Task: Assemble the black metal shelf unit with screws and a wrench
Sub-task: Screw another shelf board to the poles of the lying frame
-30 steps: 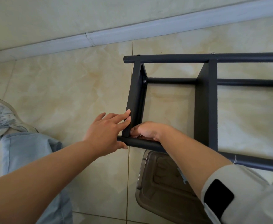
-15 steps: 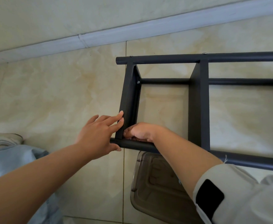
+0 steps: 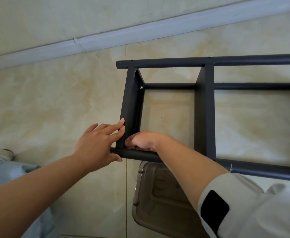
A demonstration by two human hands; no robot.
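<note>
The black metal shelf frame (image 3: 205, 109) lies on its side over the tiled floor, with round tubes running left to right and flat cross panels between them. My left hand (image 3: 97, 143) presses straight fingers against the outer face of the end panel (image 3: 129, 107), its thumb under the near tube (image 3: 140, 154). My right hand (image 3: 143, 140) is curled inside the corner where that panel meets the near tube; what its fingers hold is hidden. Silver screw heads show at the panel's far end (image 3: 141, 87) and on the far tube (image 3: 132, 59).
A translucent brown plastic tray (image 3: 159, 200) sits on the floor under the near tube and my right forearm. A white skirting strip (image 3: 89, 43) runs along the wall beyond. My jeans-clad leg (image 3: 12, 176) is at the lower left.
The camera view has shifted, so the shoe at the left has dropped out of sight. Both hands stay at the same corner of the frame.
</note>
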